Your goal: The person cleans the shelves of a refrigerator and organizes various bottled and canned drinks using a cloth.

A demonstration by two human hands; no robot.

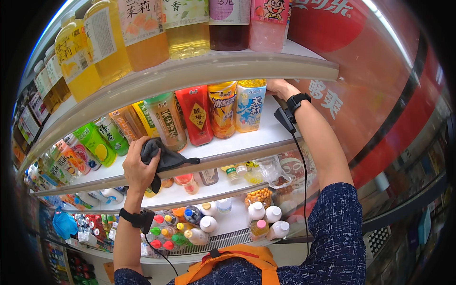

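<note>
A dark grey cloth (pixel 165 156) is bunched in my left hand (pixel 140 162), against the front edge of the middle shelf (pixel 228 155). Behind it stand an upright jasmine tea bottle (pixel 165 123) and a red plum drink bottle (pixel 194 115). At the shelf's right end, my right hand (pixel 279 87) reaches in beside a light blue drink bottle (pixel 251 107); its fingers are hidden behind that bottle and the upper shelf, so its grip does not show. An orange-and-yellow iced tea bottle (pixel 223 110) stands just left of the blue one.
The upper shelf (pixel 213 67) juts out above both hands and carries large bottles. A red side panel (pixel 356 89) bounds the right. Lower shelves hold more bottles and a clear plastic bag (pixel 272 171). Black cables (pixel 304 178) hang from both wrist straps.
</note>
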